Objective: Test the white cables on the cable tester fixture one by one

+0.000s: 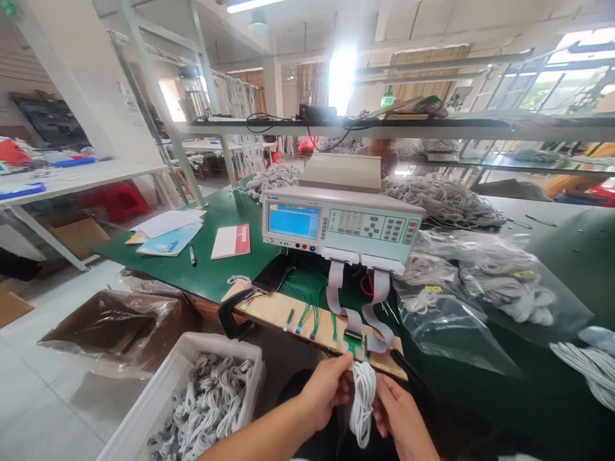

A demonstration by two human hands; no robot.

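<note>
- Cable bundle [362, 403], looped, hanging between both hands at the wooden board's [273, 308] front edge
- Left hand [327, 387]: fingers pinching the bundle's top (fingertips partly hidden)
- Right hand [396, 410]: fingers gripping its right side
- Beyond the board: tester [332, 223], screen lit
- Leftward: plastic bin [225, 342] holding more bundles

No lettering can be read with certainty on or above the green workbench [218, 214]. Pale print on the red band [243, 239] of a booklet [225, 243], toward the bench's left end, is too blurred to make out. Tiny characters mark the bench tester's [343, 214] upper left corner, screen [293, 221] and keypad [369, 225]; yellow labels [434, 289] on bagged cables [521, 298], toward the right edge, are likewise illegible.
</note>
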